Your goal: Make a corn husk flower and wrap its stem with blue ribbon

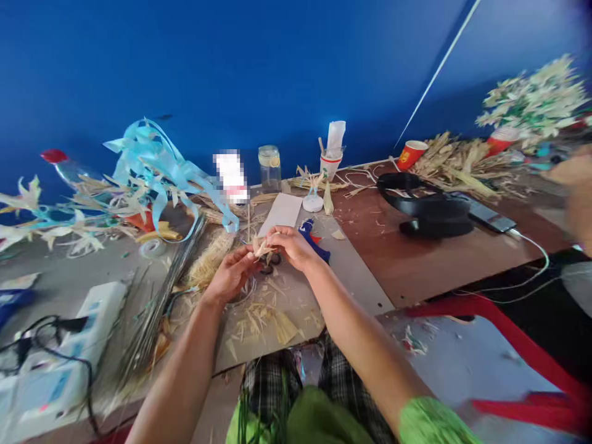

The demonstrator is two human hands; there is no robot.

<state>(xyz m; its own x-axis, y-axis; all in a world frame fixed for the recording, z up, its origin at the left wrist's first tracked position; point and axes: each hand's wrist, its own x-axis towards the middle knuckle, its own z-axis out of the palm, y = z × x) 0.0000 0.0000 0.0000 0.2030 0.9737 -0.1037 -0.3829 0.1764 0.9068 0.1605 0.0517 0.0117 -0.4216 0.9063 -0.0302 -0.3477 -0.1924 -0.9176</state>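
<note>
Between my two hands, above the board, is a small pale corn husk flower [261,248] with pointed petals. My left hand [235,271] pinches it from the left, thumb and fingers together. From the right, the fingertips of my right hand [292,245] close on its other side. Just under the hands the dark handles of scissors [271,264] show in part; their blades are hidden. A blue glue gun [314,240] lies right behind my right hand. Husk scraps [263,320] are strewn over the grey board [354,271] nearer to me.
Thin wires [161,308] and a power strip [74,357] lie at left, below light-blue ribbon [157,160]. Behind stand a glass jar [269,169] and a white cup [330,163]. At right are a black headset [425,206], a charging phone [490,214] and another person's blurred hand [573,179].
</note>
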